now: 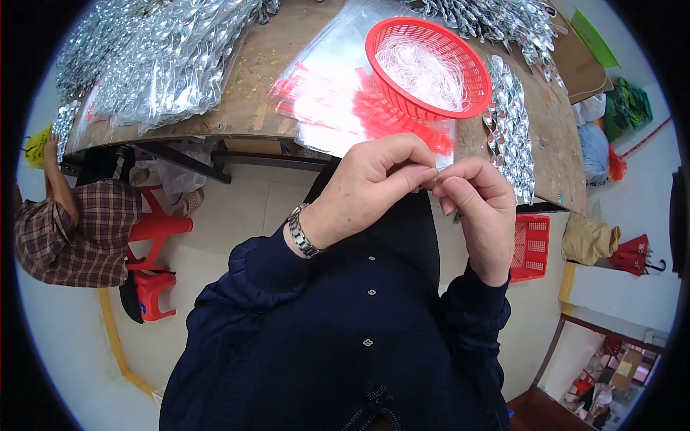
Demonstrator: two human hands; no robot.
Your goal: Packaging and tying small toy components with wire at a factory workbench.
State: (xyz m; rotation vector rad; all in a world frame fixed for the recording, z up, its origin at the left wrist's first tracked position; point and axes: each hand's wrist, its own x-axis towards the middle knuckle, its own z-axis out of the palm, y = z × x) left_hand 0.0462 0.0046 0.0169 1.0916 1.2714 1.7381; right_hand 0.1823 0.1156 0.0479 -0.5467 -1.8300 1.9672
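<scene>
My left hand [377,183], with a metal watch at its wrist, is closed in a pinch just in front of the table edge. Its fingertips meet those of my right hand [480,208], which is pinched as well. Whatever lies between the fingers is too small to make out. Right beyond them, clear plastic sheets or bags [327,54] with red strips [323,90] lie on the table. A red mesh basket [478,80] stands on these, holding a tangle of fine whitish-pink strings [420,65]. Shiny silver twisted strands [509,129] lie to the right of the basket.
Silver strands [172,65] are heaped on the wooden table [255,61] at far left, with more [496,21] at far right. At left a person in a plaid shirt [93,230] sits by red stools [154,233]. A red crate [530,248] stands below the table's right end.
</scene>
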